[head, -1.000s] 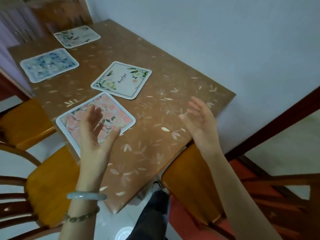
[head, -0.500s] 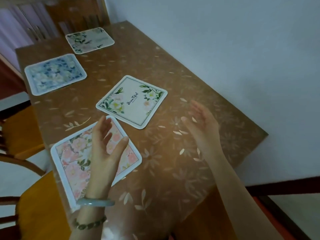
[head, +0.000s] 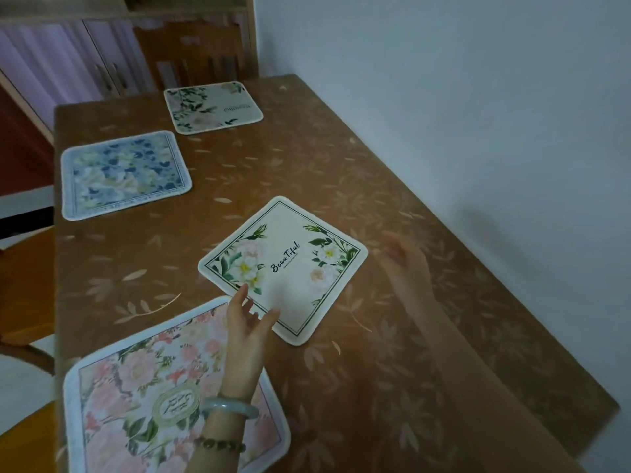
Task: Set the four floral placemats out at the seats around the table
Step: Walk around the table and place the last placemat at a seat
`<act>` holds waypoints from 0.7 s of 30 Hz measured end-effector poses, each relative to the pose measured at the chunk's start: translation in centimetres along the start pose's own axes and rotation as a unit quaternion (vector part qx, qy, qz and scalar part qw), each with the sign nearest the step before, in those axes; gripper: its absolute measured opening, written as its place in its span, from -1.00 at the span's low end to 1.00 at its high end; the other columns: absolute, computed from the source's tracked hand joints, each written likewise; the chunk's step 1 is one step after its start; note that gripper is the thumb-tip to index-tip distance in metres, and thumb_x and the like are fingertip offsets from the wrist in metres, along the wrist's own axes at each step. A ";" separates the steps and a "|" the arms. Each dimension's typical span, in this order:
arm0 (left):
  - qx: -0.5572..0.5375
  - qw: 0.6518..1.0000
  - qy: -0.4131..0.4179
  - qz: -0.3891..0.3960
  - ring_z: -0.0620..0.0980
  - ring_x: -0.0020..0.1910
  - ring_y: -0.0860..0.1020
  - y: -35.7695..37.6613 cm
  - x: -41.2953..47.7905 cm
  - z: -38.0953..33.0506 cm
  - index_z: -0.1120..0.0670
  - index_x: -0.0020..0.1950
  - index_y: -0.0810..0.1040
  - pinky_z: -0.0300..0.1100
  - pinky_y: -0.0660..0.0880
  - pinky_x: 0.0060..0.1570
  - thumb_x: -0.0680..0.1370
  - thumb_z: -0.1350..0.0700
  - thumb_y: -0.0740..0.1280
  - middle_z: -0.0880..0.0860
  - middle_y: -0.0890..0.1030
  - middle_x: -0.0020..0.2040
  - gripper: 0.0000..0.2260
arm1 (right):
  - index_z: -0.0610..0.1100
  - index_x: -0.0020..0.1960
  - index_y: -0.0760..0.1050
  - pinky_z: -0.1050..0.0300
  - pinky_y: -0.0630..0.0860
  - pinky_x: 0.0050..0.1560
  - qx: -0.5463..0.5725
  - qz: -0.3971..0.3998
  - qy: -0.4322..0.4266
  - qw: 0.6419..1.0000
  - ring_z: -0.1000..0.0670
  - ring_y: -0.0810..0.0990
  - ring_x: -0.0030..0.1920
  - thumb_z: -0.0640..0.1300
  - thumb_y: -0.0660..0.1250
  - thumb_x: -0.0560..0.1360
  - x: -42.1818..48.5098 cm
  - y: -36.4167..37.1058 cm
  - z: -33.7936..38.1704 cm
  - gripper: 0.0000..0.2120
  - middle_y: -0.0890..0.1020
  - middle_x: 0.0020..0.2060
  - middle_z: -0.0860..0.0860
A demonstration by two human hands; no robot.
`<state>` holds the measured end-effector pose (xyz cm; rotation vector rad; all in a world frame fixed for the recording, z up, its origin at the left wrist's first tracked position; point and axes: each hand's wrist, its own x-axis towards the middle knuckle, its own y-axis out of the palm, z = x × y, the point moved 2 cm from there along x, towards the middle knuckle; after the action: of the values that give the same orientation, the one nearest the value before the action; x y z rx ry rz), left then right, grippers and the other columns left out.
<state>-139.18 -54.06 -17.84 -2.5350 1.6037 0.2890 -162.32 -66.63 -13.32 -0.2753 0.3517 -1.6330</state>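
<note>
Both grips wide, holding nothing; left hand (head: 248,324) and blurred right hand (head: 404,266) have come forward to the crooked white placemat (head: 290,268) at frame centre on the table (head: 341,387), probably to straighten it.

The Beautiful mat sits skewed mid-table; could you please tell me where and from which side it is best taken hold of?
Probably a pinch grip on its near corner, from the near side: the mat lies flat and turned like a diamond, so that corner points at the person, close by the left hand.
</note>
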 end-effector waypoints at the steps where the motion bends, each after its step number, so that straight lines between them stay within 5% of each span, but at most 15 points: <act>1: -0.007 1.000 -0.015 -0.004 0.02 0.42 0.29 0.5 1.0 0.8 0.00 0.50 0.21 -0.02 0.33 0.31 0.54 0.19 0.35 0.01 0.27 0.47 -0.43 | 0.04 0.16 0.52 0.43 0.44 -0.11 -0.010 0.010 0.003 1.000 0.30 0.58 -0.05 -0.13 0.38 0.48 1.3 0.7 -0.7 -0.73 0.61 0.00 0.17; 5: -0.057 0.996 -0.062 -0.033 0.04 0.41 0.29 2.3 4.2 3.5 0.03 0.51 0.11 -0.02 0.32 0.31 0.53 0.28 0.34 0.01 0.27 0.46 -0.37 | -0.08 0.22 0.52 0.25 0.43 0.05 -0.055 0.042 0.008 0.998 0.04 0.57 0.11 -0.14 0.34 0.51 5.9 3.8 -3.5 -0.71 0.61 0.09 0.03; 9: -0.073 0.989 -0.091 -0.089 0.07 0.40 0.32 2.9 7.2 5.9 0.03 0.47 0.11 0.02 0.32 0.33 0.49 0.34 0.36 0.05 0.31 0.43 -0.34 | -0.15 0.28 0.49 0.06 0.46 0.22 -0.086 0.067 0.036 0.993 -0.02 0.55 0.18 -0.12 0.32 0.54 9.7 6.7 -6.2 -0.67 0.58 0.17 -0.04; 13: -0.060 0.982 -0.073 -0.162 0.09 0.31 0.42 2.9 8.9 6.9 0.08 0.39 0.23 0.16 0.35 0.32 0.40 0.31 0.42 0.05 0.42 0.34 -0.36 | -0.14 0.31 0.47 0.11 0.41 0.20 -0.121 0.089 0.029 0.988 0.01 0.51 0.20 -0.10 0.27 0.56 12.6 9.0 -8.3 -0.67 0.55 0.20 -0.02; 16: -0.068 0.976 -0.045 -0.204 -0.13 0.11 0.49 3.1 9.1 6.8 -0.02 0.24 0.25 0.01 0.42 0.21 0.34 0.29 0.41 -0.18 0.44 0.16 -0.44 | -0.24 0.16 0.52 0.24 0.32 -0.02 -0.141 0.111 0.019 0.984 -0.01 0.53 -0.03 -0.13 0.23 0.58 14.6 10.3 -9.4 -0.76 0.58 -0.03 -0.04; 19: -0.075 0.970 -0.011 -0.231 0.09 0.03 0.61 2.6 9.7 7.7 0.29 0.14 0.45 0.06 0.56 0.04 0.37 0.45 0.35 0.23 0.60 0.07 -0.64 | -0.26 -0.19 0.38 0.10 0.25 -0.21 -0.192 0.132 0.022 0.972 -0.08 0.37 -0.30 -0.17 0.19 0.58 16.4 11.6 -10.1 -0.79 0.39 -0.35 -0.12; 21: -0.058 0.969 -0.003 -0.241 0.02 -0.16 0.64 2.1 9.9 8.0 0.34 -0.02 0.52 -0.08 0.58 -0.21 0.39 0.49 0.29 0.26 0.63 -0.11 -0.80 | -0.21 -0.25 0.30 0.06 0.26 -0.18 -0.230 0.122 0.007 0.966 -0.07 0.35 -0.31 -0.15 0.19 0.57 17.4 12.2 -10.3 -0.75 0.36 -0.37 -0.11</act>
<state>-137.69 -61.98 -27.88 -2.8986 0.9407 0.3395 -156.64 -84.20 -28.09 -0.5478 0.7474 -1.2970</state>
